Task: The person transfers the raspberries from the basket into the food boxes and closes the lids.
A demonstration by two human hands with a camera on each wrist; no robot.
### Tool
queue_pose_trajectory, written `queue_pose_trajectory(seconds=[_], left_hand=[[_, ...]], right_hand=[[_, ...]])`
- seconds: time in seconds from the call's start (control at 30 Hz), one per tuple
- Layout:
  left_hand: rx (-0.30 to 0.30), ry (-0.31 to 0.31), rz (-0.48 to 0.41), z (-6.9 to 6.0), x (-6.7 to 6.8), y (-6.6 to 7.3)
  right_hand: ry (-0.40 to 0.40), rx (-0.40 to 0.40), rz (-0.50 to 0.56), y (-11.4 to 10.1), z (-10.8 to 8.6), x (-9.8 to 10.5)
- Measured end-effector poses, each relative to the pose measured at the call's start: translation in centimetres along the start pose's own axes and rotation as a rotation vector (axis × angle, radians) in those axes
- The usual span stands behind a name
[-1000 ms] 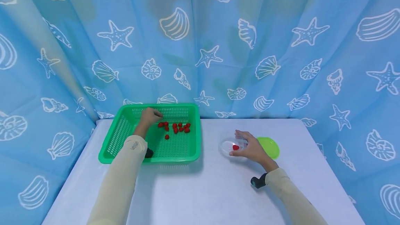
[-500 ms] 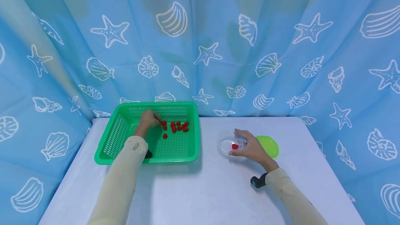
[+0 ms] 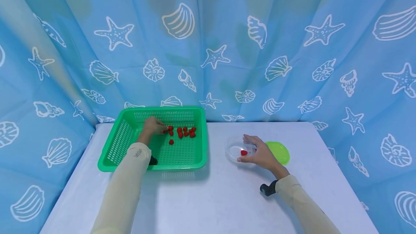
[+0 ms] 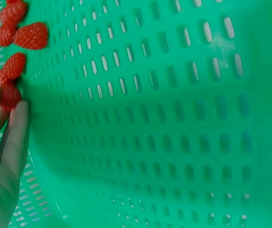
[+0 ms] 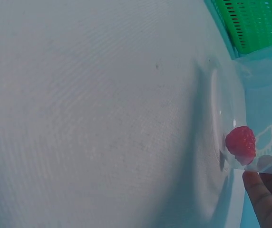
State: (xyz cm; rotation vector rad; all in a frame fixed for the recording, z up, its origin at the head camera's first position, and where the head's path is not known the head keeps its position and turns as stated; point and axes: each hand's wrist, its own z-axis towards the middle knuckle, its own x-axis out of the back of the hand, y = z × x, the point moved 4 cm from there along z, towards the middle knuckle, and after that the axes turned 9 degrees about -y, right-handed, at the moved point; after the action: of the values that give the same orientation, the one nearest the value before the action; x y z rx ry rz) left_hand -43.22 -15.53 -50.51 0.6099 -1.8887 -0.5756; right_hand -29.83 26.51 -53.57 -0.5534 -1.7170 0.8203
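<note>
In the green basket, my left hand pinches a raspberry between thumb and fingertips. That berry sits against another raspberry in the left wrist view. More raspberries lie to the right of the hand, and a single raspberry lies nearer the front. On the table to the right, my right hand grips a clear plastic container by its side. Inside it rests one raspberry, near the bottom.
A lime-green round lid lies on the white table, just right of my right hand. Behind the table hangs a blue curtain with shell prints. The basket's walls are slotted and stand up around my left hand.
My left hand has lowered to the basket's raspberries, and its fingertips have closed on one. The right hand stays on the container. The view has shifted slightly.
</note>
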Motion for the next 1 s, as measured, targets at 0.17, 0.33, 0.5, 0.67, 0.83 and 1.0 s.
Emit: queue_pose_trajectory(seconds=[0.17,0.33,0.5,0.67,0.83,1.0], left_hand=[[0.076,-0.050,-0.389,0.4,-0.4,-1.3],[0.085,-0.037,-0.547,0.1,-0.4,-1.6],[0.052,-0.046,-0.512,-0.5,0.0,-0.9],[-0.058,-0.079,-0.463,-1.1,0.9,1.2],[-0.141,-0.117,-0.539,-1.9,1.9,3.8],[-0.208,-0.146,-0.529,-2.6,2.2,5.9]], right_hand=[[0.000,0.010,-0.004,-0.3,0.1,0.1],[-0.001,0.023,0.001,-0.5,0.1,0.0],[-0.003,0.031,0.000,-0.5,0.1,-0.1],[0.000,0.033,-0.005,-0.3,0.1,0.0],[-0.006,0.035,-0.005,-0.2,0.2,0.0],[-0.008,0.022,-0.015,0.0,0.2,0.1]])
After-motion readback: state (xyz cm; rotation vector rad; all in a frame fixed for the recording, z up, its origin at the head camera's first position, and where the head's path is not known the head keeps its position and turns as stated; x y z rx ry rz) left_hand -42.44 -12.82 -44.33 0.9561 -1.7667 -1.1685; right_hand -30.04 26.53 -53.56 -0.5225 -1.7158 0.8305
